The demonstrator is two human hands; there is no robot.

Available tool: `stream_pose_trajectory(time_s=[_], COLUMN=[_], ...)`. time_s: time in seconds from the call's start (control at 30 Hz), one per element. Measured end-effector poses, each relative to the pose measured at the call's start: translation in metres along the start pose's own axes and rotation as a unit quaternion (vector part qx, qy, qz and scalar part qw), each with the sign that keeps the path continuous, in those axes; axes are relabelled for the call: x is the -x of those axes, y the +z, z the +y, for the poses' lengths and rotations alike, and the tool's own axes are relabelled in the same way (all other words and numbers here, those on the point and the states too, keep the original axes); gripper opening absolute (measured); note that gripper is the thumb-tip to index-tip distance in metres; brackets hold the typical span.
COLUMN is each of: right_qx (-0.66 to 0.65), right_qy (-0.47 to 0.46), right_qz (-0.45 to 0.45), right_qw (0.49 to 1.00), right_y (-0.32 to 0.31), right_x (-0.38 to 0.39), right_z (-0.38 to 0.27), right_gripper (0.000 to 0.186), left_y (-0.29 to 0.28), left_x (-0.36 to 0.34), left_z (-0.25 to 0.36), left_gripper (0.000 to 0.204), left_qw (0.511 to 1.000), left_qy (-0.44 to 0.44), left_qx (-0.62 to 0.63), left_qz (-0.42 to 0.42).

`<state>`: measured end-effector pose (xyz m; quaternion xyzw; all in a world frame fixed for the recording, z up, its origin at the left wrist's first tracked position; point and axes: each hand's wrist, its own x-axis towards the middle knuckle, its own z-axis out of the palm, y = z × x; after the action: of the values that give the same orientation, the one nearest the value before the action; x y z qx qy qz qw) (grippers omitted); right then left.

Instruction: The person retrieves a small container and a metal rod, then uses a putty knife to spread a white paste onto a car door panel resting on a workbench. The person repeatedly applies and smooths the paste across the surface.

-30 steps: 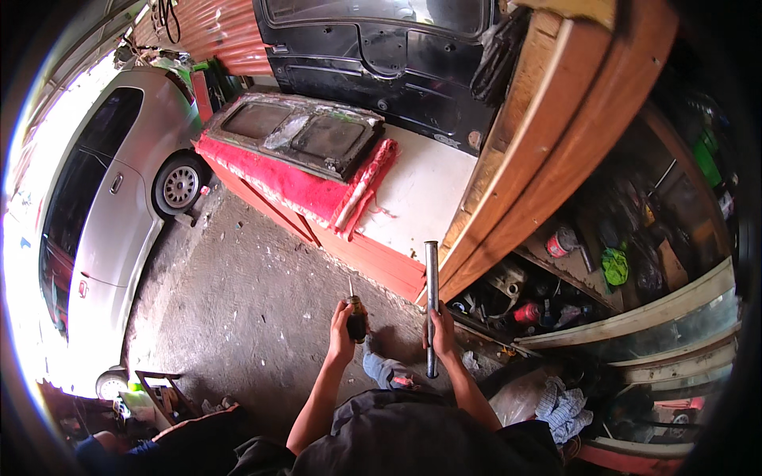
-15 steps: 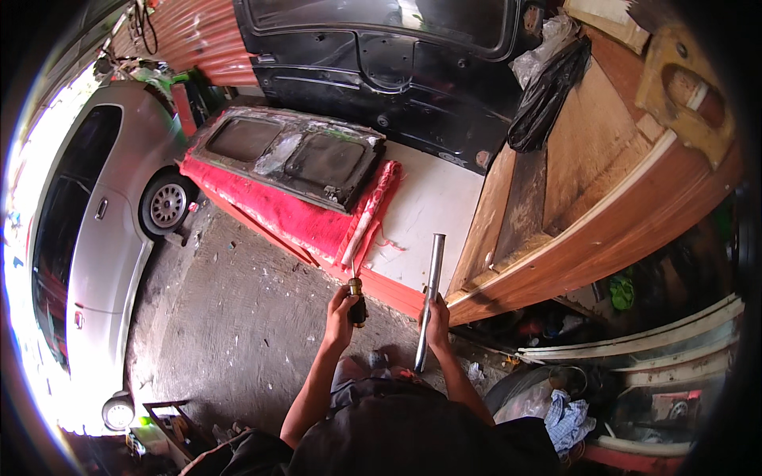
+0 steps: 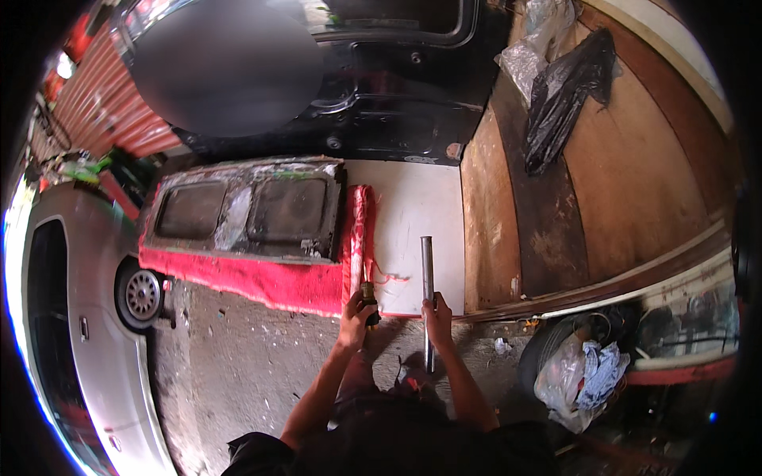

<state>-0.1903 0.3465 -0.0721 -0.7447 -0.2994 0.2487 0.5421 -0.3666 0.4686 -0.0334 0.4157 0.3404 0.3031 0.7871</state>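
Coming nearer the bench (image 3: 405, 218) edge, the left hand (image 3: 354, 321) grips a screwdriver (image 3: 367, 293). The right hand (image 3: 439, 324) clasps a tube (image 3: 428, 266) midway.

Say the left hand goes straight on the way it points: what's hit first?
Probably the rolled edge of the red cloth; the screwdriver in the left hand would lead. Depth is unclear from this one view, so the hand might pass above it.
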Motion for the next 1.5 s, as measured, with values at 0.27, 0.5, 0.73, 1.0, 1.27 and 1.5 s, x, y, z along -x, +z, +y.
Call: stream_pose_trajectory(time_s=[0.27,0.5,0.73,1.0,1.27,1.5], right_qx=[0.125,0.291,0.350,0.359,0.322,0.325], right_qy=[0.022,0.028,-0.013,0.057,0.017,0.003], right_qz=[0.098,0.078,0.075,0.045,0.091,0.078], right_qw=[0.987,0.953,0.934,0.931,0.942,0.943], right_y=[0.047,0.067,0.074,0.081,0.079,0.073], right_x=[-0.046,-0.104,-0.139,-0.149,-0.143,-0.122], right_z=[0.013,0.068,0.086,0.086,0.083,0.077], right_gripper=[0.023,0.028,0.036,0.039,0.045,0.055], left_y=[-0.034,-0.033,-0.022,-0.009,-0.009,-0.014], left_x=[-0.093,-0.164,-0.205,-0.215,-0.211,-0.188], left_z=[-0.027,-0.083,-0.115,-0.120,-0.123,-0.117], left_gripper=[0.052,0.052,0.046,0.049,0.063,0.068], left_qw=[0.993,0.932,0.911,0.883,0.874,0.860], left_qy=[-0.045,0.038,0.114,0.150,0.137,0.165], left_qx=[-0.108,-0.359,-0.390,-0.437,-0.462,-0.479], left_qz=[-0.031,0.006,0.073,0.083,0.061,0.061])
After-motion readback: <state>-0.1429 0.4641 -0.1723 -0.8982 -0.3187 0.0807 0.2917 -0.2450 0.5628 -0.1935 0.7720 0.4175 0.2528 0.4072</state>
